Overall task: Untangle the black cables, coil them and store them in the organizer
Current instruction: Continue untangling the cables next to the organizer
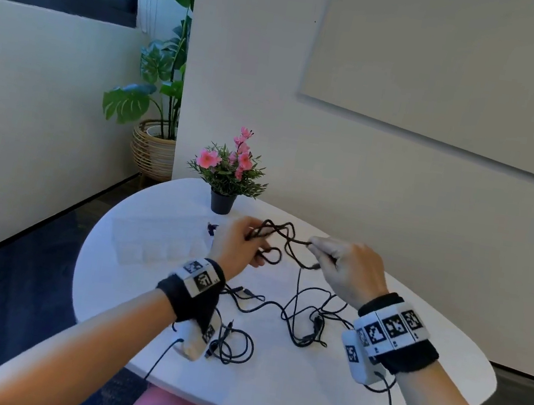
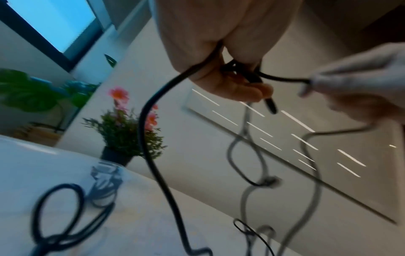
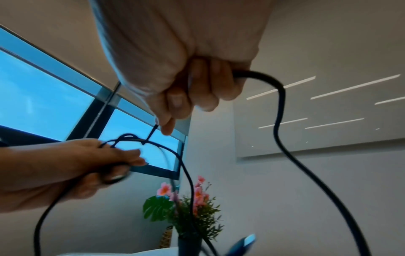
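1. The black cables [image 1: 295, 305] lie mostly as a loose tangle on the white table [image 1: 282, 392], spread from about 7 o'clock to 4 o'clock of the table's middle, with several plugs showing among the strands; one further bunch is lifted clear of the table toward 12 o'clock, between our two hands
2. Our left hand [image 1: 235, 244] has its fingers curled round a knot of loops [image 1: 271, 234], and the left wrist view shows a plug end poking out below the fingertips
3. Our right hand [image 1: 349, 270] pinches one strand between thumb and forefinger at the knot's 3 o'clock side, the other fingers folded in round the same cable, which hangs down to the table
4. We judge the step in hand to be untangling: nothing is coiled yet, and the clear organizer [image 1: 159, 241], at about 10 o'clock on the table, looks to hold no cable, though its clear walls make that hard to tell
5. The next move, as we read it, calls for drawing the pinched strand out toward 3 o'clock while the left hand slackens its loops so they slip rather than tighten
6. The flower pot [image 1: 222, 201] at 12 o'clock stands near the raised bunch, so a wide pull could catch it
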Available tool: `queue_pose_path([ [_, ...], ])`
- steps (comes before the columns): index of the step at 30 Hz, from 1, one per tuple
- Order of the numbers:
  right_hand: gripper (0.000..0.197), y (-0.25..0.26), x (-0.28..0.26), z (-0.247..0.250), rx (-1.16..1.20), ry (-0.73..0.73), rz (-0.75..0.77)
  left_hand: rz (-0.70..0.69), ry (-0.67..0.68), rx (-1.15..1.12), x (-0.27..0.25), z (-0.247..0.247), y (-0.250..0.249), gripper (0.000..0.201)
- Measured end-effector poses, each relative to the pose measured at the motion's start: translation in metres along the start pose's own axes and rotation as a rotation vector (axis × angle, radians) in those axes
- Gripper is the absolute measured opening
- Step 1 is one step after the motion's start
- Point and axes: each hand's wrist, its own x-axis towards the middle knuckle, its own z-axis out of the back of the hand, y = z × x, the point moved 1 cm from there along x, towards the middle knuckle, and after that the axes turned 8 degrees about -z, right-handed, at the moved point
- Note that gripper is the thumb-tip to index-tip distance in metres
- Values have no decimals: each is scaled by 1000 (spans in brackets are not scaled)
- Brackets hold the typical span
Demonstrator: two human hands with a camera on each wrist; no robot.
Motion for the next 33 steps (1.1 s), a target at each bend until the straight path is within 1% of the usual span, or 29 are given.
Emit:
queue_pose_path([
  [1, 14, -7, -1, 5, -49, -2, -29, -5, -5, 70, 4, 12, 2, 11],
  [2, 16, -15, -1, 10, -87, 12, -76, -49, 28, 217, 8, 25, 4, 15],
  [3, 18, -24, -2, 13, -111, 35, -125, -123, 102, 442, 11, 36, 5, 17],
  [4, 19, -31, -3, 14, -126, 61, -163, -210, 172, 725, 12, 44, 4, 19],
  [5, 20, -36, -3, 13, -143, 81, -186, -306, 205, 991, 10, 49, 2, 21],
  [6, 21, -38, -3, 10, -162, 94, -204, -407, 200, 1172, 8, 52, 1, 23],
  [7, 23, -40, -2, 7, -180, 99, -235, -472, 180, 1243, 7, 55, -2, 25],
  [8, 24, -42, -1, 7, -193, 90, -283, -489, 157, 1252, 8, 59, -1, 24],
  [9, 24, -48, 0, 8, -204, 73, -361, -471, 133, 1246, 8, 67, 1, 23],
  [10, 25, -58, 1, 13, -205, 48, -462, -436, 109, 1232, 10, 77, 8, 22],
  [11, 27, -69, 1, 20, -195, 15, -564, -364, 91, 1223, 12, 90, 15, 23],
  [12, 28, -80, -1, 27, -179, -21, -632, -298, 81, 1208, 13, 104, 23, 27],
  [13, 29, -88, -4, 32, -157, -48, -654, -235, 82, 1196, 12, 116, 30, 31],
  [14, 29, -91, -5, 36, -124, -60, -630, -203, 91, 1198, 11, 124, 35, 32],
  [16, 26, -88, -6, 38, -51, -71, -532, -172, 151, 1225, 6, 127, 38, 29],
  [17, 24, -86, -4, 37, 2, -77, -512, -158, 160, 1208, 6, 124, 37, 29],
  [18, 22, -84, 0, 36, 71, -87, -523, -146, 163, 1182, 7, 120, 36, 30],
  [20, 18, -87, 9, 39, 265, -144, -596, -78, 128, 1076, 12, 116, 33, 35],
  [22, 22, -94, 15, 49, 519, -234, -706, 49, 91, 962, 17, 120, 33, 42],
  [24, 24, -104, 15, 61, 679, -303, -820, 160, 116, 921, 19, 127, 39, 42],
  [25, 22, -112, 12, 66, 706, -328, -877, 202, 115, 913, 19, 131, 43, 39],
  [27, 22, -128, 1, 75, 762, -403, -986, 304, 59, 869, 21, 143, 55, 29],
  [29, 26, -152, -14, 77, 857, -501, -1127, 411, 4, 753, 20, 157, 63, 28],
  [30, 27, -163, -24, 76, 887, -531, -1188, 457, 3, 724, 18, 163, 64, 27],
  [31, 26, -170, -32, 76, 906, -543, -1227, 492, 1, 704, 18, 166, 65, 26],
  [33, 25, -180, -43, 76, 928, -562, -1259, 513, 2, 678, 20, 168, 60, 23],
])
